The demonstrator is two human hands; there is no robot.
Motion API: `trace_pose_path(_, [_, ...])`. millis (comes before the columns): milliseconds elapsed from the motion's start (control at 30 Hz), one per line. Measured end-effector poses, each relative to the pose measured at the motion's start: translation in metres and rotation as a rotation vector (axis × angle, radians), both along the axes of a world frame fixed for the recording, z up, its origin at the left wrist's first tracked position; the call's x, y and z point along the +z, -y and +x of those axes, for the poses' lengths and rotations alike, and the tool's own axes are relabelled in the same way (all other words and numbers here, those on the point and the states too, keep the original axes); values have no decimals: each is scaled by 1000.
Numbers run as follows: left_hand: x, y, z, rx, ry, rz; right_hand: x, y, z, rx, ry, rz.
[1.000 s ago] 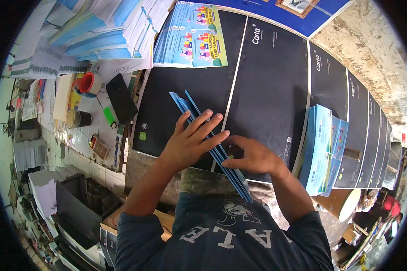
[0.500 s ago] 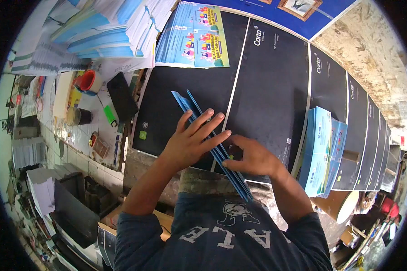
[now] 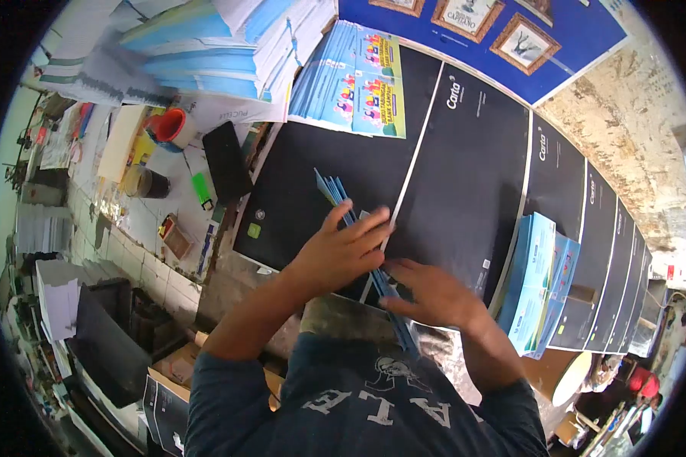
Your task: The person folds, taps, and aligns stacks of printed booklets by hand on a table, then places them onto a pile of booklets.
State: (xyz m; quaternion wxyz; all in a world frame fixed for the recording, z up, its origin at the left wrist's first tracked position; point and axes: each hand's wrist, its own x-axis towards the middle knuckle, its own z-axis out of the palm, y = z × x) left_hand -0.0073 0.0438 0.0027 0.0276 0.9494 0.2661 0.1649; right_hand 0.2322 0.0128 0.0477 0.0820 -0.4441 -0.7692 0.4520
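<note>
A thin bundle of blue printed sheets (image 3: 334, 189) stands on edge, slanting across the table's front edge towards my shirt. My left hand (image 3: 344, 251) lies over the middle of the bundle, its fingers on one side and the lower part of the hand on the other. Close to the bundle's near end, my right hand (image 3: 434, 293) holds it between thumb and fingers, slightly blurred. Both hands hide much of the sheets. Up the table lies a fanned stack of printed booklet covers (image 3: 379, 84) in blue and yellow.
Black boards marked Carta (image 3: 465, 167) cover the table. At the right lies another pile of blue printed sheets (image 3: 532, 282). Tall paper stacks (image 3: 206, 53) rise at the upper left, near a red cup (image 3: 168, 126), a dark phone (image 3: 226, 161), a green lighter (image 3: 202, 190) and a drink glass (image 3: 146, 183).
The view has shifted, so the table appears lower. Both hands have slid a little along the bundle towards my body, and the sheets' far ends look more fanned.
</note>
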Motion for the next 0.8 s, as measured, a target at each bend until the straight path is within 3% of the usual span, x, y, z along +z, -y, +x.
trace_pose_path(67, [12,1,-7,23,-47,64,11,-19,-2,77,13,-38])
trace_pose_path(133, [51,8,-24,314,-325,-431,22,-65,4,-328,-17,-173])
trace_pose_path(167, [64,11,-32,324,-323,-422,18,-91,-3,-347,116,-2])
trace_pose_path(200, [77,14,-42,595,-192,-604,5,-117,-11,-370,246,165])
trace_pose_path(233, [83,18,-51,865,-48,-777,-29,-145,-15,-329,214,370])
trace_pose_path(267, [75,22,-62,872,-46,-763,-65,-171,-19,-285,179,577])
trace_pose_path(333, [35,26,-82,1053,251,-960,-84,-208,-44,-171,388,624])
trace_pose_path(500, [-25,51,-96,1126,426,-1099,-94,-233,-56,-74,455,637])
trace_pose_path(600, [-54,55,-100,1115,507,-1088,-74,-229,-57,-100,432,485])
trace_pose_path(700, [-44,54,-99,1115,488,-1082,-75,-237,-53,-89,247,921])
trace_pose_path(800, [-34,46,-97,1140,414,-1120,-98,-249,-72,-57,340,920])
